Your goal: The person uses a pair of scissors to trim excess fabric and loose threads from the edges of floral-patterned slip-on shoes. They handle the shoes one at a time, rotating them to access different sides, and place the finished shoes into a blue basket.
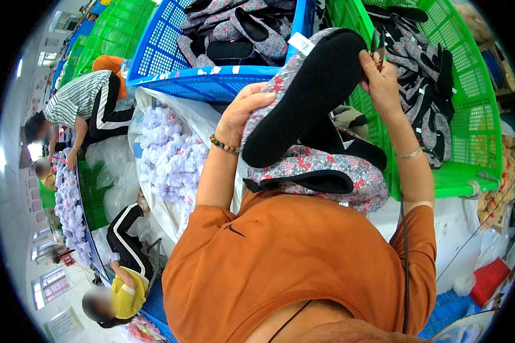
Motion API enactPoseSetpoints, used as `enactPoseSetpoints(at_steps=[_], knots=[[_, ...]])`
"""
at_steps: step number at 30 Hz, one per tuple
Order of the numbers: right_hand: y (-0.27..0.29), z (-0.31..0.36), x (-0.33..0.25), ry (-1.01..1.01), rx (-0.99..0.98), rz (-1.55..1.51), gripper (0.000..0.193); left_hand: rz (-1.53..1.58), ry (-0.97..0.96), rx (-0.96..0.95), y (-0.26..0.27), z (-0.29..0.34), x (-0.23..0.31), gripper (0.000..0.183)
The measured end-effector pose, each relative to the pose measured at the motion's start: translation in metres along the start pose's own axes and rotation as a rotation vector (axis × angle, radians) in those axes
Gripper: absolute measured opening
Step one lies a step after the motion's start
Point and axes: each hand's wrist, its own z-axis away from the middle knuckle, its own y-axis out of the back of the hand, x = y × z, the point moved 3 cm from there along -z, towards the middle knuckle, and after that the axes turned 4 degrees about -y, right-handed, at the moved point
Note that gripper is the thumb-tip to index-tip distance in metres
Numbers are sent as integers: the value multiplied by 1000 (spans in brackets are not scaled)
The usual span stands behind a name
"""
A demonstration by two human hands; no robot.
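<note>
My left hand [245, 113] is closed around the side of a floral slipper [309, 94], its black sole turned up toward me and a white label sticking out at its edge. At the slipper's other end, my right hand [381, 80] pinches small dark-bladed thread snips [376, 47]; the thumb is close against the slipper's edge. On my lap below lie more floral slippers [360, 184] with red flowers and black linings, partly hidden by the raised one.
A blue basket [212, 86] full of slippers stands ahead, and a green basket [475, 114] with more is at right. Left is a white sack [146, 154] of lilac plush pieces [171, 148]. Two people [80, 106] work at far left beside a lilac pile [71, 214].
</note>
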Motion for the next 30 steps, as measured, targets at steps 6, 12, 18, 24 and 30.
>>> enactPoseSetpoints(at_steps=[6, 12, 18, 24, 30], knots=[[-10, 13, -14, 66, -123, 171, 43, 240, -23, -102, 25, 5, -15, 31], [-10, 16, -13, 85, -200, 132, 50, 282, -97, -129, 42, 7, -32, 30], [-11, 17, -17, 120, -272, 138, 51, 382, -66, -2, 53, 6, -46, 31], [-20, 21, -28, 193, -268, 199, 34, 388, -109, 141, 41, 4, -45, 34], [-17, 21, -26, 241, -338, 268, 22, 475, -159, 94, 32, 6, -44, 32]])
